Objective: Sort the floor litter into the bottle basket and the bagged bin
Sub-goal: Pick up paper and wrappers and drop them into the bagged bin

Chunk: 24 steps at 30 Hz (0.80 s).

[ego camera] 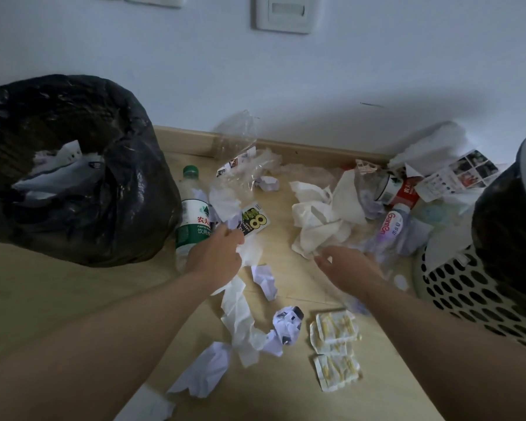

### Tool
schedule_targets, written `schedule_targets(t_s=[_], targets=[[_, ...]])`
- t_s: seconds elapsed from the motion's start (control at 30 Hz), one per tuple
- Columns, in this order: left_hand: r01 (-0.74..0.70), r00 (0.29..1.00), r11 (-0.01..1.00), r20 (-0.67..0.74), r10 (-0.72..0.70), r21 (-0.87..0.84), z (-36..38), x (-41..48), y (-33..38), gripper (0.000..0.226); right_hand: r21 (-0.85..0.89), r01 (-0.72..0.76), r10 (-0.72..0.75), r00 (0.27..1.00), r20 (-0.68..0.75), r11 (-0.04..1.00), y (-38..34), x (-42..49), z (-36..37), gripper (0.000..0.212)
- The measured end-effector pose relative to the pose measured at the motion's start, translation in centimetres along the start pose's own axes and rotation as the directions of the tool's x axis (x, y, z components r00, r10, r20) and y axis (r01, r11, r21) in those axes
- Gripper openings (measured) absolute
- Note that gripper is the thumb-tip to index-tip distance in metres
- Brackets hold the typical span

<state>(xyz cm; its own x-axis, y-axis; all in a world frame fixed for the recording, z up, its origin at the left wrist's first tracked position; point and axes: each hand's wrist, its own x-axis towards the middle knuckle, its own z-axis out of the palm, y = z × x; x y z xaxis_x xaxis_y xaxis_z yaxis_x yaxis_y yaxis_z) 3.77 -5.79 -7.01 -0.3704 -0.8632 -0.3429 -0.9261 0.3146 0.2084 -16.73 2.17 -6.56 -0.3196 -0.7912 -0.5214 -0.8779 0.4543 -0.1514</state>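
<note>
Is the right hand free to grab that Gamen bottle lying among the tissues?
Probably yes. The right hand is open, holds nothing, and hovers just short of the Gamen bottle; only loose white tissue lies beside it.

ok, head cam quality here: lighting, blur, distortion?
Head view: dim, bluish indoor light; black bin bag loses detail in shadow. Wide-angle bending at the edges, seen in the skirting board and basket. Right hand slightly motion-blurred; left hand sharper. No strong glare.
</note>
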Motion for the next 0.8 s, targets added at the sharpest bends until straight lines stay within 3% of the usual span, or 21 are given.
schedule_targets(t_s=[0.13,0.2,0.27,0.37,0.5,0.57,0.67,0.73,0.8], targets=[[0.036,0.998,0.999,0.051,-0.037,0.009,1.1,0.9,0.4,0.041,0.175,-0.167,0.164,0.986,0.034,0.97,1.6,0.3,1.4,0.029],[0.052,0.993,0.998,0.105,-0.055,0.035,1.8,1.2,0.3,0.045,0.311,-0.248,0.283,0.956,-0.072,0.917,2.1,0.2,1.1,0.025],[0.028,0.99,0.997,0.138,-0.037,0.065,2.6,1.3,0.1,0.044,0.369,-0.225,0.326,0.915,-0.237,0.902,2.1,0.5,0.5,0.026],[-0.047,0.982,0.998,0.18,0.054,-0.042,3.3,1.0,0.0,0.035,0.302,-0.075,0.19,0.909,-0.372,0.95,1.6,1.7,-0.7,0.049],[-0.082,0.978,0.985,0.177,0.109,-0.154,3.3,0.8,0.2,0.032,0.281,0.087,-0.044,0.987,-0.154,0.956,0.1,3.9,0.3,0.072],[-0.019,0.995,0.96,0.093,0.047,-0.28,3.1,0.9,0.2,0.029,0.177,0.138,-0.13,0.99,-0.058,0.974,-0.8,3.6,1.7,0.07],[0.059,0.997,0.85,-0.016,-0.079,-0.523,2.4,1.4,0.5,0.029,0.012,0.249,-0.248,0.968,-0.046,0.968,-1.6,1.9,3.2,0.057],[0.103,0.995,0.738,0.056,-0.088,-0.667,1.9,1.6,1.1,0.031,-0.004,0.319,-0.319,0.946,-0.051,0.948,-1.9,1.1,3.9,0.044],[0.142,0.98,0.682,0.2,0.006,-0.718,1.7,1.0,1.8,0.026,0.061,0.348,-0.342,0.936,-0.087,0.935,-2.0,0.9,4.2,0.034]])
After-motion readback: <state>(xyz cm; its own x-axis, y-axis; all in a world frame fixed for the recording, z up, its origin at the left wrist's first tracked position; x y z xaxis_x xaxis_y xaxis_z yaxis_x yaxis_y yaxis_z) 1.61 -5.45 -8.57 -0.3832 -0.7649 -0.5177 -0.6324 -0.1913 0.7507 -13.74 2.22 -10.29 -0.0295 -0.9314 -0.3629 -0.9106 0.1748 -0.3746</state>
